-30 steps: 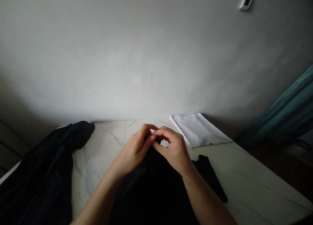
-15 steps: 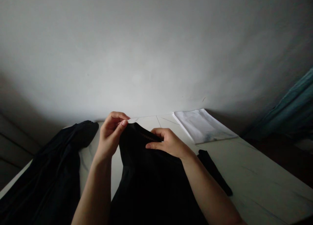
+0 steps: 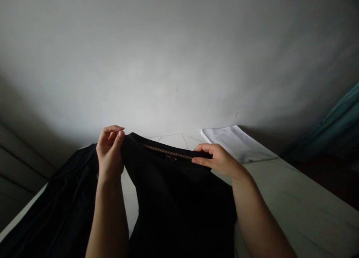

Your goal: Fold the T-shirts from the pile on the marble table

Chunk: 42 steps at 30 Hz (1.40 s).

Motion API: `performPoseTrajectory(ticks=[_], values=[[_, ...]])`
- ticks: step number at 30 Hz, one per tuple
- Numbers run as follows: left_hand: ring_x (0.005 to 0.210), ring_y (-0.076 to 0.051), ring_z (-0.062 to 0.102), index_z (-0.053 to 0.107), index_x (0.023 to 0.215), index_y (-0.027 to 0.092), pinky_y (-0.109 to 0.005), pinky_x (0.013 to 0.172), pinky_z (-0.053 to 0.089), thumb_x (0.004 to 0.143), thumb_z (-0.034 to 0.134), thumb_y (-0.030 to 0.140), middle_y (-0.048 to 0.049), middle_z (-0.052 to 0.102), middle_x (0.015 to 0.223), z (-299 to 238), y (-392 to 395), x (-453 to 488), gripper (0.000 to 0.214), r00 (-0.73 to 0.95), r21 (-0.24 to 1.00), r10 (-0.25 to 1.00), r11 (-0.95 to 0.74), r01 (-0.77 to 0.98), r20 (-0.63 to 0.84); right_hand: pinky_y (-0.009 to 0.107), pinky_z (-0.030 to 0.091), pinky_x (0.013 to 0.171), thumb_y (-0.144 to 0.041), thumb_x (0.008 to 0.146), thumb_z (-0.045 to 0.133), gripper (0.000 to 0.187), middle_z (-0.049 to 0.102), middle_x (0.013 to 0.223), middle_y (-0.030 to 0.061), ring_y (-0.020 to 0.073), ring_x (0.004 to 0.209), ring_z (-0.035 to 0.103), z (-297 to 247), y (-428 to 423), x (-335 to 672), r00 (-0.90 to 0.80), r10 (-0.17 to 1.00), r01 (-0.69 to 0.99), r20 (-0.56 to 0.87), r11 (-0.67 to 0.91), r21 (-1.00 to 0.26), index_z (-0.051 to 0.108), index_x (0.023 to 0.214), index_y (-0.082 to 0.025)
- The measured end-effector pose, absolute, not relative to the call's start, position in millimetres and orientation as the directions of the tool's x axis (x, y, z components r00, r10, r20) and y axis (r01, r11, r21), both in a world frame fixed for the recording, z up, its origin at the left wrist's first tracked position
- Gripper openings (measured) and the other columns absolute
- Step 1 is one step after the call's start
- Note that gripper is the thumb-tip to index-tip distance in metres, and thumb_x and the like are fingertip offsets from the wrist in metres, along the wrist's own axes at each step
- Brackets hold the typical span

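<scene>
Two bare hands lift one black garment (image 3: 174, 202), its soft, matte fabric falling in a dark mass below the neckline (image 3: 168, 152). One thin gold-brown patterned band (image 3: 168, 152) runs along the inside of that neckline, with one small dark tag (image 3: 171, 158) just beneath it. The left hand (image 3: 109, 151) is closed on the garment's left upper corner, its fingers curled and pinching the cloth. The right hand (image 3: 217, 160) clamps the far end of the neckline, its fingers stretched along the edge. The garment hangs between the two hands, stretched wide at the top, with its lower part dropping toward a pale, marble-veined surface (image 3: 297, 205). One second dark cloth (image 3: 53, 209) lies in soft folds on the left, just beside the left forearm. One flat, folded white item (image 3: 238, 144), cloth or paper, cannot be told apart here; it rests on the surface behind the right hand, against a smooth grey-white wall (image 3: 174, 63). One teal curtain (image 3: 336, 119) hangs at the right.
</scene>
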<state>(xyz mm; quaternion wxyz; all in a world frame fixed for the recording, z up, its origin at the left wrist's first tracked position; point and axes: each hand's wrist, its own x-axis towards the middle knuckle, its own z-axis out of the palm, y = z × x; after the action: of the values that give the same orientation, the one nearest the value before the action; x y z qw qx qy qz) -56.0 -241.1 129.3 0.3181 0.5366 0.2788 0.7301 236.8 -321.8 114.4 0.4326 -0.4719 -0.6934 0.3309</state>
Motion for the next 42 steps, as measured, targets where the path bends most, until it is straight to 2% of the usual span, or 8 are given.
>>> performPoseTrajectory(ticks=[5, 10, 15, 19, 26, 34, 38, 42], values=[[0.059, -0.005, 0.049, 0.060, 0.080, 0.022, -0.016, 0.050, 0.040, 0.068, 0.085, 0.036, 0.0044, 0.057, 0.076, 132, -240, -64, 0.031, -0.296, 0.752, 0.765, -0.634, -0.183, 0.572, 0.028, 0.050, 0.066, -0.036, 0.075, 0.077, 0.017, 0.070, 0.073, -0.0010, 0.0152, 0.069, 0.063, 114, -320, 250, -0.093, 0.928, 0.434, 0.361, 0.364, -0.824, 0.072, 0.076, -0.020], [0.059, -0.006, 0.046, 0.062, 0.081, 0.022, -0.018, 0.049, 0.037, 0.071, 0.083, 0.035, 0.0050, 0.058, 0.074, 131, -240, -77, 0.027, -0.333, 0.742, 0.736, -0.656, -0.137, 0.589, 0.028, 0.050, 0.068, -0.036, 0.075, 0.077, 0.017, 0.068, 0.073, -0.0008, 0.0151, 0.070, 0.062, 112, -314, 256, -0.157, 0.912, 0.445, 0.379, 0.408, -0.797, 0.071, 0.076, -0.020], [0.064, -0.008, 0.047, 0.066, 0.095, 0.026, -0.022, 0.057, 0.042, 0.079, 0.073, 0.032, 0.0054, 0.055, 0.077, 130, -239, -85, 0.019, -0.334, 0.713, 0.630, -0.627, 0.313, 0.701, 0.028, 0.052, 0.072, -0.036, 0.078, 0.075, 0.018, 0.067, 0.080, 0.0003, 0.0156, 0.077, 0.063, 104, -304, 251, -0.143, 0.864, 0.357, 0.482, 0.500, -0.789, 0.067, 0.083, -0.020], [0.087, -0.016, 0.056, 0.069, 0.093, 0.024, -0.029, 0.074, 0.052, 0.078, 0.072, 0.032, -0.0001, 0.057, 0.094, 132, -251, -61, 0.018, -0.081, 0.555, 0.612, -0.643, 0.528, 0.786, 0.025, 0.049, 0.065, -0.027, 0.084, 0.069, 0.008, 0.064, 0.078, -0.0006, 0.0133, 0.071, 0.059, 100, -299, 235, -0.039, 0.779, 0.393, 0.625, 0.587, -0.708, 0.064, 0.083, -0.021], [0.085, -0.016, 0.058, 0.068, 0.089, 0.020, -0.025, 0.068, 0.048, 0.079, 0.073, 0.039, -0.0039, 0.061, 0.091, 129, -280, 8, 0.022, 0.412, 0.646, 0.680, -0.723, 0.244, 0.606, 0.026, 0.050, 0.067, -0.011, 0.084, 0.064, 0.012, 0.065, 0.076, -0.0001, 0.0148, 0.073, 0.062, 109, -318, 210, -0.071, 0.611, 0.565, 0.788, 0.676, -0.473, 0.068, 0.080, -0.021], [0.065, -0.013, 0.053, 0.066, 0.068, 0.019, -0.024, 0.060, 0.041, 0.073, 0.077, 0.045, -0.0009, 0.062, 0.072, 121, -287, 27, 0.029, 0.335, 0.811, 0.845, -0.512, 0.284, 0.416, 0.023, 0.050, 0.064, -0.014, 0.089, 0.063, 0.012, 0.066, 0.077, 0.0009, 0.0139, 0.070, 0.064, 103, -327, 200, -0.029, 0.513, 0.721, 0.858, 0.606, -0.337, 0.071, 0.088, -0.024], [0.064, -0.014, 0.058, 0.067, 0.074, 0.018, -0.023, 0.057, 0.042, 0.062, 0.084, 0.047, -0.0019, 0.067, 0.073, 116, -286, 34, 0.036, 0.348, 0.972, 0.913, -0.236, 0.025, 0.213, 0.024, 0.050, 0.063, -0.014, 0.090, 0.062, 0.011, 0.064, 0.075, 0.0016, 0.0139, 0.068, 0.063, 101, -326, 195, -0.051, 0.480, 0.719, 0.876, 0.626, -0.301, 0.071, 0.090, -0.021], [0.052, -0.010, 0.055, 0.060, 0.072, 0.017, -0.020, 0.050, 0.039, 0.058, 0.088, 0.046, 0.0006, 0.065, 0.064, 110, -279, 35, 0.043, 0.382, 0.970, 0.923, 0.053, -0.237, 0.042, 0.025, 0.053, 0.069, -0.018, 0.087, 0.068, 0.008, 0.068, 0.081, 0.0020, 0.0150, 0.075, 0.066, 106, -325, 194, -0.048, 0.584, 0.603, 0.810, 0.664, -0.442, 0.069, 0.094, -0.022]])
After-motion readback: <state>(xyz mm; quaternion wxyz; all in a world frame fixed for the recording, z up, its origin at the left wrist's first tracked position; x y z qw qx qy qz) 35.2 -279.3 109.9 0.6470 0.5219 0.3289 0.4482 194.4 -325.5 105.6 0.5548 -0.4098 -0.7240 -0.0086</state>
